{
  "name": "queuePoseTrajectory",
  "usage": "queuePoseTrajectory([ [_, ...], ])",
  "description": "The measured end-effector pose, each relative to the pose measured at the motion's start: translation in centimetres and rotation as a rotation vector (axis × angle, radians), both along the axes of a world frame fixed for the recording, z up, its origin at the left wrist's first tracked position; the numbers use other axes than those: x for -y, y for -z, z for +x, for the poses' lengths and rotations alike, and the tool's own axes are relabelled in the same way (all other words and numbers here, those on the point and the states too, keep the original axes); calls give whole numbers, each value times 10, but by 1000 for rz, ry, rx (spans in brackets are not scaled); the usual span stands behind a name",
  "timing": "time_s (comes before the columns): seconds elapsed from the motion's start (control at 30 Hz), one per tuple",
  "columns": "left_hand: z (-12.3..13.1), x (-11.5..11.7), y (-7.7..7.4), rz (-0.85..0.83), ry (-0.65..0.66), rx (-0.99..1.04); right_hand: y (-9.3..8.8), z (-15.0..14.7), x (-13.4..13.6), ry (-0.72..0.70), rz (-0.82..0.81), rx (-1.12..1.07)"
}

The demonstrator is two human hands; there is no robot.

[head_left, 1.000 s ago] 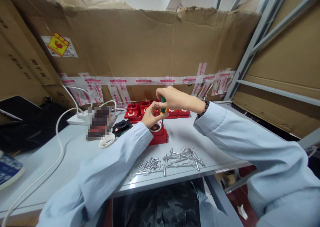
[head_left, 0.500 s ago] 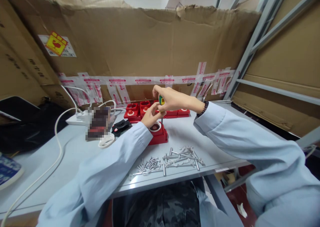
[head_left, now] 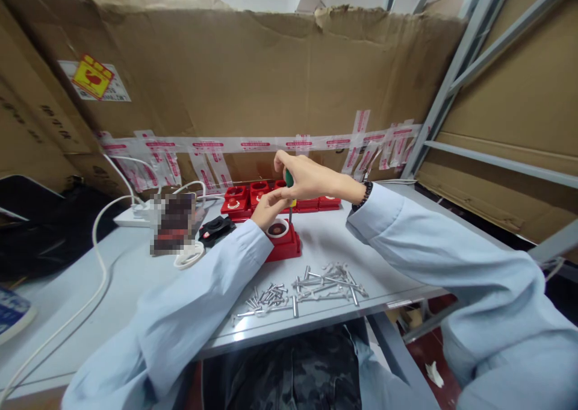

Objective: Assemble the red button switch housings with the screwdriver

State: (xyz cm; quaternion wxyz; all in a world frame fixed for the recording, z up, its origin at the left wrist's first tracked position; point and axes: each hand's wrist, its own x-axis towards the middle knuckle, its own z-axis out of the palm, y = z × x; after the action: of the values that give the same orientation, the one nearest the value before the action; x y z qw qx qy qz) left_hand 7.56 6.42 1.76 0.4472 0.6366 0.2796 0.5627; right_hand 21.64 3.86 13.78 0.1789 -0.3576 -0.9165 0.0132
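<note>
My right hand [head_left: 307, 178] is wrapped round the green and yellow handle of a screwdriver [head_left: 289, 179], held upright. Its dark shaft points down at the back right corner of a red box [head_left: 286, 248], which has a white ring [head_left: 277, 228] on top. My left hand [head_left: 270, 208] is pinched beside the lower handle, just above the box; its fingertips appear to touch the screwdriver. Whether the tip sits in a screw is too small to tell. Small screws [head_left: 271, 297] and longer metal pins [head_left: 332, 283] lie on the table in front of the box.
Several red boxes [head_left: 235, 204] stand in a row at the back. To the left are black parts [head_left: 217, 230], white rings [head_left: 189, 255], a blurred-out object [head_left: 174, 223], a power strip [head_left: 130, 215] and a white cable [head_left: 100, 247]. Cardboard [head_left: 253, 73] rises behind the table.
The whole view has shifted slightly. My right hand has turned a little round the screwdriver handle, and less of its yellow part shows at the top. My left hand stays close beside it.
</note>
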Motion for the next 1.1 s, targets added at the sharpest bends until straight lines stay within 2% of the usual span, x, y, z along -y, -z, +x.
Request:
queuePoseTrajectory([
  [0.13, 0, 3, -1, 52, -36, -19, 3, 2, -3, 46, 58, -27],
  [0.37, -1, 0, -1, -7, 2, -24, 1, 1, -1, -15, -1, -48],
  [0.53, -2, 2, 0, 50, -66, -37, 3, 2, -2, 21, -6, -73],
  [0.67, -1, 3, -2, 4, 4, -20, 5, 2, -4, -6, -33, -76],
  [0.73, -1, 2, -2, 2, 25, -47, 5, 2, -4, 24, -17, -78],
  [0.83, -1, 3, 0, 34, -21, -78, 5, 3, -4, 74, 27, -78],
  [1.1, 0, 1, -1, 49, -67, -181, 1, 6, -5, 68, 85, -122],
])
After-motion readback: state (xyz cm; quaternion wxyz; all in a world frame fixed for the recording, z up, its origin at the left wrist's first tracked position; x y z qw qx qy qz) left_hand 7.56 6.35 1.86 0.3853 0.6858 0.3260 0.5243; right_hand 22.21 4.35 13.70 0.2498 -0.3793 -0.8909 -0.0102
